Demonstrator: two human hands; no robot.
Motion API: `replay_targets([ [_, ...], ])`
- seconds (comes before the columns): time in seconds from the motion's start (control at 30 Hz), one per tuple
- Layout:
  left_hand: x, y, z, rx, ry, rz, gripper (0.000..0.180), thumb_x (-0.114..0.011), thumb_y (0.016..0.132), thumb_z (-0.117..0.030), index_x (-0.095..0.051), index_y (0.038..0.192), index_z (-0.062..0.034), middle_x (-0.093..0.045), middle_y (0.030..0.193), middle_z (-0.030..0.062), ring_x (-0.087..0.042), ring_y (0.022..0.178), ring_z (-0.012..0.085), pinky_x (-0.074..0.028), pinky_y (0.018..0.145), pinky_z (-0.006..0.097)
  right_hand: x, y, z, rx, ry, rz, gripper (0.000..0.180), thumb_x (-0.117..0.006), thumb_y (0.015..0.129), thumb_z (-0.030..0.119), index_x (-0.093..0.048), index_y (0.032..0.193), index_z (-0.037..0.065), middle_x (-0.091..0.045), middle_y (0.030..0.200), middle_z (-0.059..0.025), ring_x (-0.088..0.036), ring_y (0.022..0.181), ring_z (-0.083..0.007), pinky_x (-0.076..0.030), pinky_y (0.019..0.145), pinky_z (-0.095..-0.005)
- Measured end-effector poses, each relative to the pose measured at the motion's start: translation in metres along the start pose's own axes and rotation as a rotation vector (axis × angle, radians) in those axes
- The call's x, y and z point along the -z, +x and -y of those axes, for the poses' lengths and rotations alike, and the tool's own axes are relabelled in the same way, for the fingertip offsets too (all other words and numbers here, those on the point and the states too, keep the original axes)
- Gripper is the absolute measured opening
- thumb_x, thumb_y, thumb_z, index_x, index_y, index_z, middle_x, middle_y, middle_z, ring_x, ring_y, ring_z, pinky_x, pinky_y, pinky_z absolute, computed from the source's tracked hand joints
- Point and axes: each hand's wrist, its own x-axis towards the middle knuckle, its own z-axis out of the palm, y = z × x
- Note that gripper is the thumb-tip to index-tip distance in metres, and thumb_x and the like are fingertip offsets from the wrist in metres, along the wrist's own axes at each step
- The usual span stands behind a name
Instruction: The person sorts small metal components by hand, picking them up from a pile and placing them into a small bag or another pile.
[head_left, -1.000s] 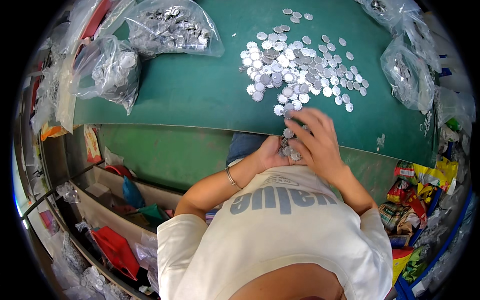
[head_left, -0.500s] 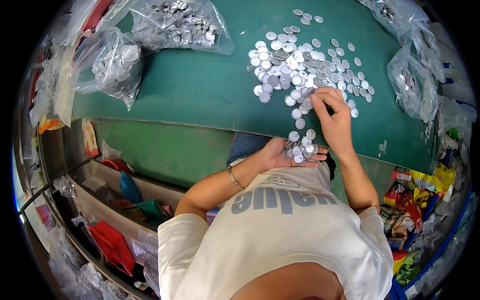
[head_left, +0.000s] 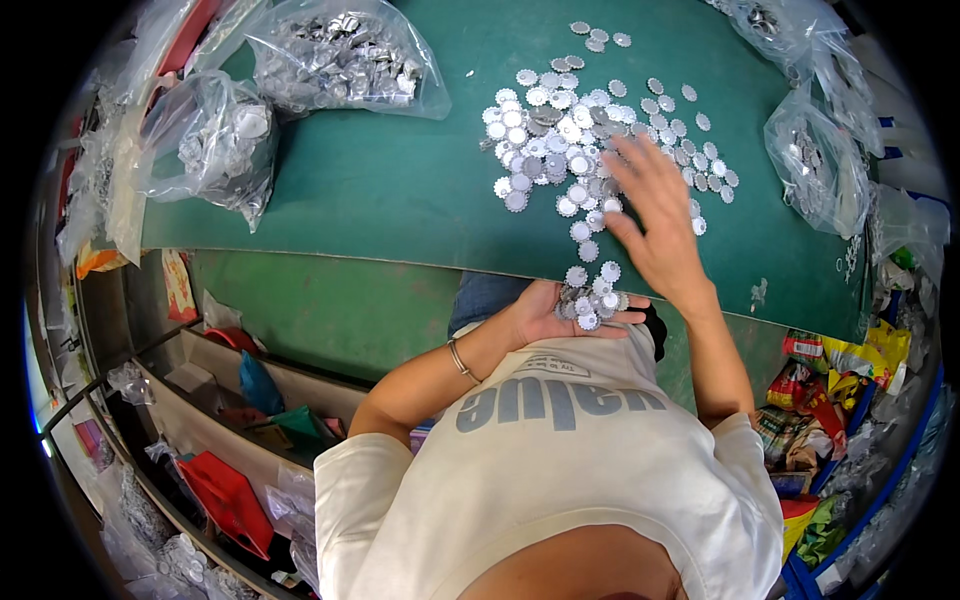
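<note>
Small silvery discs with scalloped edges (head_left: 545, 165) lie in a loose, overlapping spread on the green table (head_left: 380, 190). My left hand (head_left: 538, 315) is palm up at the table's near edge, cupping a heap of these discs (head_left: 590, 302), its fingers stretched out beneath them. Some discs sit right at the edge, just above that palm. Over the right part of the spread, my right hand (head_left: 655, 220) is open with fingers extended, slightly blurred. It hides some discs, and whether its fingertips touch any cannot be told.
Clear plastic bags of metal pieces stand at the far left (head_left: 340, 60) and nearer left (head_left: 225, 140). Another bag (head_left: 815, 160) lies at the right edge. A brown open box (head_left: 230, 400) is below left; colourful packets (head_left: 830, 390) fill the lower right.
My right hand has gone from a pinch near the discs to spread fingers, reaching slightly farther over the spread. The left hand stays under its heap. The whole view has shifted slightly.
</note>
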Motion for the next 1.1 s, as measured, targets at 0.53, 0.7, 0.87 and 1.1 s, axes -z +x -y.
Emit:
replay_targets([
  [0.53,0.037,-0.006,-0.003,-0.111,0.017,0.078,0.053,-0.035,0.090,-0.049,-0.044,0.124,-0.0098,-0.049,0.123,0.0146,-0.048,0.114,0.0306,-0.038,0.095,0.051,0.002,-0.073,0.021,0.190,0.230,0.359,0.051,-0.067,0.070,0.023,-0.053,0.115,0.007,-0.043,0.128,-0.0124,-0.031,0.126,-0.0347,-0.022,0.103,-0.0518],
  [0.7,0.021,-0.005,-0.004,-0.087,0.076,0.047,0.054,-0.036,0.089,-0.051,-0.046,0.122,-0.0105,-0.051,0.120,0.0137,-0.049,0.112,0.0297,-0.040,0.093,0.049,0.006,-0.052,0.027,0.027,0.193,0.165,0.059,-0.069,0.068,0.025,-0.049,0.121,0.009,-0.035,0.135,-0.0153,-0.027,0.128,-0.0360,-0.022,0.103,-0.0532],
  [0.87,-0.007,-0.003,0.007,-0.204,0.204,-0.476,0.055,-0.038,0.088,-0.053,-0.046,0.122,-0.0110,-0.052,0.119,0.0127,-0.048,0.113,0.0293,-0.041,0.092,0.048,-0.004,-0.039,0.037,0.002,0.110,0.292,0.066,-0.070,0.066,0.026,-0.046,0.124,0.005,-0.032,0.137,-0.0148,-0.024,0.130,-0.0355,-0.023,0.103,-0.0504],
  [1.1,0.044,-0.001,-0.002,-0.135,0.089,-0.104,0.048,-0.039,0.089,-0.046,-0.049,0.119,-0.0095,-0.053,0.118,0.0119,-0.052,0.109,0.0264,-0.042,0.092,0.045,-0.003,-0.065,0.031,0.161,0.209,0.430,0.054,-0.068,0.069,0.020,-0.050,0.115,0.000,-0.040,0.132,-0.0141,-0.032,0.127,-0.0312,-0.027,0.103,-0.0460],
])
